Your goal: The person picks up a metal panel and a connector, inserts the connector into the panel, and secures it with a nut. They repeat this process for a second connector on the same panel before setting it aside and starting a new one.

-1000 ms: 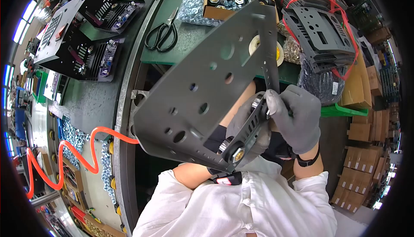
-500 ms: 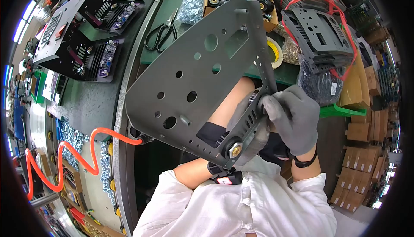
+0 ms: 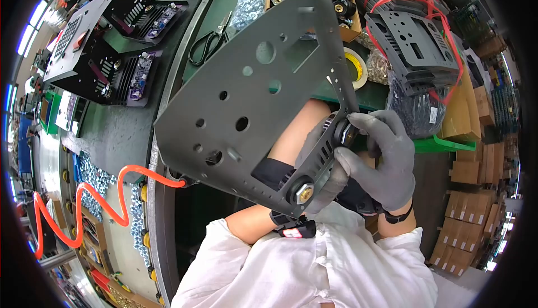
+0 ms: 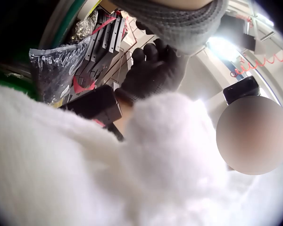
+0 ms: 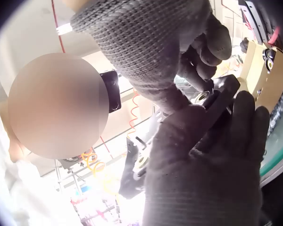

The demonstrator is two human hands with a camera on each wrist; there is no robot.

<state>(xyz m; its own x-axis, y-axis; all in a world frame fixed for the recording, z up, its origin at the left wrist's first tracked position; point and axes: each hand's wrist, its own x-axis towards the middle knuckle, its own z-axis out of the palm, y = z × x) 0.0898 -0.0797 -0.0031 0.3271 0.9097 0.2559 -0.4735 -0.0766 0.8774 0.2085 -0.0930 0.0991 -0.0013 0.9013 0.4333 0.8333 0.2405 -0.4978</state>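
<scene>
A large dark metal bracket with round holes (image 3: 224, 89) is held up, tilted, before the torso. Behind its slotted lower flange the gloved left hand (image 3: 329, 189) grips it, partly hidden. Low on that flange sits a black round fitting with a brass-centred nut (image 3: 303, 194). The gloved right hand (image 3: 388, 159) has thumb and fingertips around a second black round fitting (image 3: 345, 133) higher on the flange. Both gloves, left (image 5: 203, 174) and right (image 5: 137, 52), meet at the bracket in the right wrist view. The left wrist view shows mostly sleeve and the right glove (image 4: 153, 73).
Scissors (image 3: 208, 46), tape roll (image 3: 358, 68) and a carton of black fittings (image 3: 348, 32) lie on the green bench. Strapped metal plates (image 3: 414, 42) are at upper right, assembled black housings (image 3: 84, 56) at left. An orange coiled hose (image 3: 120, 218) runs at lower left.
The bracket has turned its face toward the head camera and shifted left. The right thumb and fingers have spread apart, and the upper black fitting shows between them.
</scene>
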